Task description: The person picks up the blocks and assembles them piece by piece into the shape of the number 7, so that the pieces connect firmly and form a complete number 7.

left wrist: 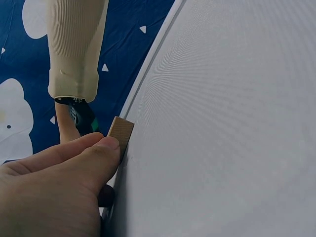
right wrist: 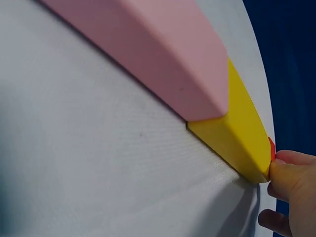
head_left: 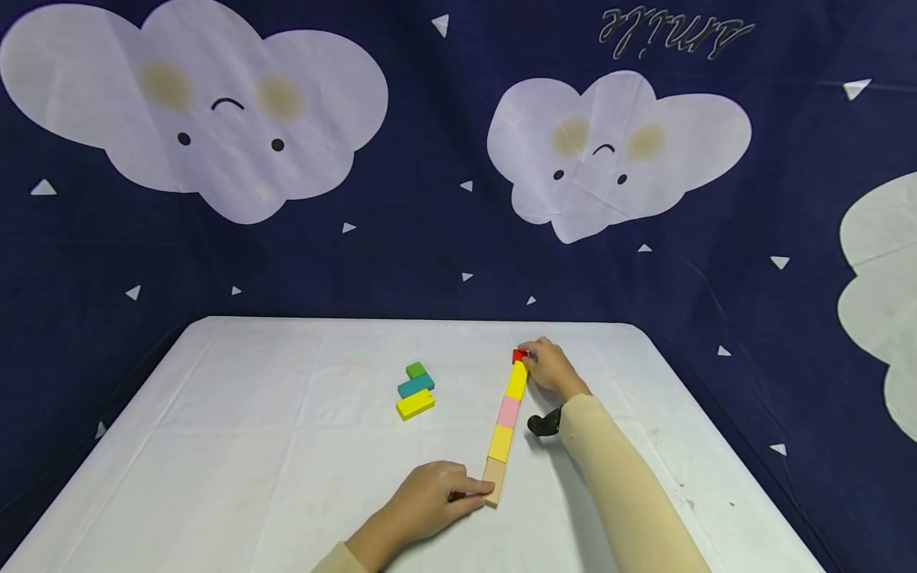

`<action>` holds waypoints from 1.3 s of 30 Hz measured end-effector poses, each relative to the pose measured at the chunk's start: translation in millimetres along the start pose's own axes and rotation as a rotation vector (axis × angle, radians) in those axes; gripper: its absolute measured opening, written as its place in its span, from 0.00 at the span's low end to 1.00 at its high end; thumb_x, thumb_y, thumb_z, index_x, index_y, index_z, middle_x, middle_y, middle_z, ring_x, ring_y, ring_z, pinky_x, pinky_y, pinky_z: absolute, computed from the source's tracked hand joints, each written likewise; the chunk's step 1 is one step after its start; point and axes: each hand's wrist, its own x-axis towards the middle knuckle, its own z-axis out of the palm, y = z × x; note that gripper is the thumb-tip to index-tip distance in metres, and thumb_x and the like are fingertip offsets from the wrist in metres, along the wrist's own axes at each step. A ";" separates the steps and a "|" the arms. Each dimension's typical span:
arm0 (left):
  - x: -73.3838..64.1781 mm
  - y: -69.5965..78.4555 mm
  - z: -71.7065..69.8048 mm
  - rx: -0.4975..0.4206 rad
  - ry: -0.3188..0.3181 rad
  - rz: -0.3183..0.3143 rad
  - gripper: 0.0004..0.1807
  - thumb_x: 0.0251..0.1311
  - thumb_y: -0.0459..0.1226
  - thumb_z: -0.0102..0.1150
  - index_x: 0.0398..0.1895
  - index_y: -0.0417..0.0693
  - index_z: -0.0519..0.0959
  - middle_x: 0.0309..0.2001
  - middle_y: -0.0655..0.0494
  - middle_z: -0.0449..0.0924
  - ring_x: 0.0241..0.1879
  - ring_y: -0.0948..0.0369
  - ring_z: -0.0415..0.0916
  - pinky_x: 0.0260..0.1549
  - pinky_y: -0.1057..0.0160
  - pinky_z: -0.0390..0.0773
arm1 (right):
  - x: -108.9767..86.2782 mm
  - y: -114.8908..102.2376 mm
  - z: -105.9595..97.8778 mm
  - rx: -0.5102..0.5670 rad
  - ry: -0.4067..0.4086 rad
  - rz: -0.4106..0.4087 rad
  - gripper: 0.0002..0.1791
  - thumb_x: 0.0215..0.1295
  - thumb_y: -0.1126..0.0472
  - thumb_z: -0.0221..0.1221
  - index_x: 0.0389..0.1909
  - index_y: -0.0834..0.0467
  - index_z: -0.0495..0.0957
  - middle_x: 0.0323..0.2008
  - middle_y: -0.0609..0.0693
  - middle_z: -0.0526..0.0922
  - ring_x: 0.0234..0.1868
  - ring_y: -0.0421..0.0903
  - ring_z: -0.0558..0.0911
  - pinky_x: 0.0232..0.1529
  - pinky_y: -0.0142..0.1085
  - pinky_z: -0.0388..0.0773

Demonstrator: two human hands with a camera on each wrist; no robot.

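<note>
A row of blocks runs away from me on the white table (head_left: pixel 286 446): tan block (head_left: pixel 494 480), yellow block (head_left: pixel 501 442), pink block (head_left: pixel 509 411), second yellow block (head_left: pixel 517 380), and a red block (head_left: pixel 519 355) at the far end. My left hand (head_left: pixel 476 492) lies on the table with thumb and finger pressed against the tan block (left wrist: pixel 121 132) at its near left side. My right hand (head_left: pixel 528 354) curls its fingertips around the red block. In the right wrist view a fingertip (right wrist: pixel 284 180) touches the yellow block's (right wrist: pixel 237 133) end, with red (right wrist: pixel 271 148) peeking behind.
A loose cluster of a green block (head_left: pixel 415 370), a teal block (head_left: pixel 415 386) and a yellow block (head_left: pixel 415 404) lies left of the row. A dark blue cloth with white clouds (head_left: pixel 616 151) hangs around the table's back and sides.
</note>
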 end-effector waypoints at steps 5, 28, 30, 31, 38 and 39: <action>-0.6 -0.4 -0.1 -0.003 -0.004 -0.004 0.13 0.64 0.49 0.63 0.51 0.69 0.85 0.19 0.74 0.66 0.20 0.77 0.57 0.22 0.76 0.59 | 1.4 0.1 -1.3 0.006 -0.011 0.035 0.19 0.73 0.64 0.52 0.61 0.57 0.78 0.58 0.61 0.78 0.61 0.59 0.76 0.67 0.54 0.67; 0.1 -0.8 -0.5 -0.005 0.028 0.051 0.12 0.65 0.48 0.62 0.51 0.67 0.86 0.20 0.74 0.69 0.20 0.78 0.57 0.22 0.77 0.60 | 2.4 -11.1 -7.5 -0.060 -0.020 0.102 0.19 0.73 0.65 0.52 0.61 0.54 0.79 0.60 0.60 0.79 0.63 0.59 0.76 0.66 0.54 0.69; 0.2 -0.8 -0.8 -0.002 0.024 0.047 0.12 0.65 0.48 0.62 0.51 0.68 0.86 0.20 0.74 0.69 0.20 0.77 0.57 0.22 0.77 0.60 | 2.0 -10.7 -6.7 -0.058 -0.014 0.088 0.19 0.73 0.65 0.52 0.61 0.55 0.79 0.59 0.60 0.79 0.62 0.59 0.76 0.66 0.55 0.69; 0.2 -0.7 -1.1 0.000 0.021 0.045 0.13 0.65 0.48 0.62 0.51 0.68 0.86 0.20 0.74 0.68 0.20 0.77 0.57 0.22 0.77 0.60 | 1.8 -10.3 -6.2 -0.054 -0.009 0.082 0.19 0.73 0.65 0.52 0.61 0.55 0.79 0.59 0.61 0.79 0.62 0.59 0.77 0.66 0.55 0.69; -0.8 -0.4 -2.5 0.003 0.011 0.040 0.13 0.65 0.48 0.62 0.51 0.68 0.85 0.19 0.74 0.67 0.20 0.77 0.57 0.22 0.77 0.60 | 2.8 -5.9 1.1 -0.113 0.043 -0.008 0.20 0.73 0.63 0.53 0.64 0.57 0.76 0.53 0.63 0.80 0.52 0.60 0.80 0.58 0.54 0.74; -1.2 -0.4 -2.4 0.000 0.010 0.039 0.13 0.65 0.48 0.62 0.51 0.68 0.85 0.19 0.74 0.67 0.20 0.77 0.56 0.22 0.77 0.60 | 2.9 -6.5 1.9 -0.130 0.052 -0.011 0.20 0.73 0.62 0.54 0.64 0.56 0.76 0.54 0.62 0.80 0.51 0.60 0.79 0.57 0.54 0.75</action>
